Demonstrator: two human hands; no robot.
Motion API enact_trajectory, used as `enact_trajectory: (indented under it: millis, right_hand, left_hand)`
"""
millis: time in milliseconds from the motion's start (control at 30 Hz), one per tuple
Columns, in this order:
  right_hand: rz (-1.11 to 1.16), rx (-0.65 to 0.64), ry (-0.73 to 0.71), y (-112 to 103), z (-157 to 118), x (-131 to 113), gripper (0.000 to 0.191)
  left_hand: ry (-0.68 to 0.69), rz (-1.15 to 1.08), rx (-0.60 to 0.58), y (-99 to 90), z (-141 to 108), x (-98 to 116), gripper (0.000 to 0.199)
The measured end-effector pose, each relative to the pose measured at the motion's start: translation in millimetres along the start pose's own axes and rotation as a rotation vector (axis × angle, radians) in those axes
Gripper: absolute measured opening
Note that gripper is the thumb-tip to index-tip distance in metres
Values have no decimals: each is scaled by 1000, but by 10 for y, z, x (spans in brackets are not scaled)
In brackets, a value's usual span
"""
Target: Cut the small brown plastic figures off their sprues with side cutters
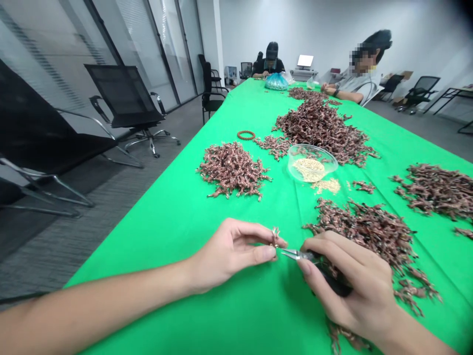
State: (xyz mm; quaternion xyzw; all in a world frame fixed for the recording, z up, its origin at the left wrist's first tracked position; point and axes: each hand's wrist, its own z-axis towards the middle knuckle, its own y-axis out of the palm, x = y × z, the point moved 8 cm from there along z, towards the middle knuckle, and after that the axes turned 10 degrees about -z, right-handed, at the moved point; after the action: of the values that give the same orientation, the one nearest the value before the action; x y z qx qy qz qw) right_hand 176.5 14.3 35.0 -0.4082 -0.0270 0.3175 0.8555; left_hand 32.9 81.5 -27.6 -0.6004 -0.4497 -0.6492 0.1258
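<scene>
Between thumb and fingers, my left hand (232, 249) pinches a small brown figurine (275, 234) with thin limbs. A gold-coloured bit shows at its lower part, too small to make out fully. My right hand (354, 281) is wrapped round pliers (293, 253) with dark handles and narrow metal jaws. The jaw tips point left and sit just right of the figurine, seemingly apart from it. Beneath and behind my right hand lies a heap of similar brown figurines (369, 227), partly hidden by the hand.
A clear plastic tub (291, 170) holds small gold-coloured pieces, with some spilled pieces (328, 186) beside it. More figurine heaps lie left (232, 170), behind (321, 128) and right (441, 190). A brown bead ring (246, 135) lies on the green cloth (177, 227). Other people sit farther along the table.
</scene>
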Motion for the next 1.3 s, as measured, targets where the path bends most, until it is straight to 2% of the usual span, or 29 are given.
enact_trajectory:
  millis: [200, 467, 667, 833, 1033, 1167, 1233, 1300]
  right_hand:
    - [-10, 20, -4, -9, 11, 9, 18]
    - [30, 2, 40, -18, 40, 82, 13]
    - [17, 32, 26, -49, 82, 147, 13]
    - [5, 42, 15, -69, 97, 190, 13]
    - [-24, 31, 3, -101, 125, 305, 14]
    - [-45, 73, 41, -144, 154, 402, 13]
    - [-56, 114, 74, -183, 165, 434, 13]
    - [-68, 160, 117, -231, 170, 465, 14]
  left_hand:
    - [-30, -39, 38, -23, 8, -14, 18]
    - [102, 196, 3, -18, 22, 116, 15]
    - [166, 346, 50, -91, 64, 246, 17]
    - [364, 654, 110, -187, 131, 569, 19]
    - [732, 1228, 393, -366, 273, 1109, 20]
    - [832, 1265, 488, -456, 439, 1325, 33]
    - [864, 1263, 508, -421, 460, 1357, 36]
    - [874, 1269, 472, -304, 446, 1296, 34]
